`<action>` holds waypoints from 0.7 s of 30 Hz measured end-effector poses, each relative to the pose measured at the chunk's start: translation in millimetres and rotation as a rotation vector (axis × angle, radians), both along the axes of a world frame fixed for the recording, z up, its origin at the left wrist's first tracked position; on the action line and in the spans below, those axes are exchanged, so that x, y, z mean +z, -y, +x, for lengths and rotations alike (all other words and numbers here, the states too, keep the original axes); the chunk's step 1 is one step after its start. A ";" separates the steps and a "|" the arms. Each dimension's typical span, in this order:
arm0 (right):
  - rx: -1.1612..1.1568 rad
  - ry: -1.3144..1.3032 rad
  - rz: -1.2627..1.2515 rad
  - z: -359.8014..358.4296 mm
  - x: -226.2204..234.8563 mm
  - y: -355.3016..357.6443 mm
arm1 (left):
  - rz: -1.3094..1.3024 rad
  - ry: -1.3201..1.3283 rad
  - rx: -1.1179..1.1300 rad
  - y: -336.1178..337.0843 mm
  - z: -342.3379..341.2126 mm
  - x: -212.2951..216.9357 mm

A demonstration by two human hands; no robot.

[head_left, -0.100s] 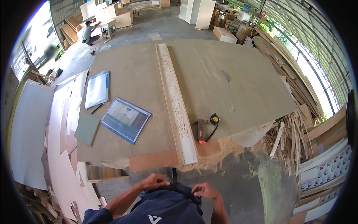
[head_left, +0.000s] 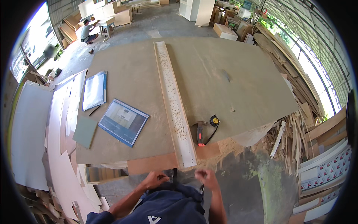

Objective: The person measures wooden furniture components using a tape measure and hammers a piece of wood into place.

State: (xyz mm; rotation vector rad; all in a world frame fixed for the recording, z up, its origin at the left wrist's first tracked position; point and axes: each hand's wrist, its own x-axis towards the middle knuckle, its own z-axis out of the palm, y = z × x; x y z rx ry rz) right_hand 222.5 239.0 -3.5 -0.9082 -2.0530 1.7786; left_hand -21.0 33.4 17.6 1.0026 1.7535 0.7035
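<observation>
head view, both hands low, near waist

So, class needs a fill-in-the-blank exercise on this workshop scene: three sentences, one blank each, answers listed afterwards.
1. The long white strip lying on the big board is dotted with small ____.
2. The tape measure lies to the ____ of the strip.
3. Both the left hand and the right hand are at the person's ____, off the board.

Missing words: holes; right; waist
</observation>
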 end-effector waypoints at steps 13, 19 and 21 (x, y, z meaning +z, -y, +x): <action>-0.031 0.431 0.983 -116.2 -46.9 -162.5 | 0.063 -0.087 0.584 -117.3 65.4 -37.2; -0.003 0.307 0.953 -98.7 -61.2 -217.4 | -0.098 -0.316 0.837 -141.7 112.6 -18.1; 0.010 0.333 0.964 -89.4 -64.4 -234.4 | -0.062 -0.441 0.857 -148.9 126.6 -16.9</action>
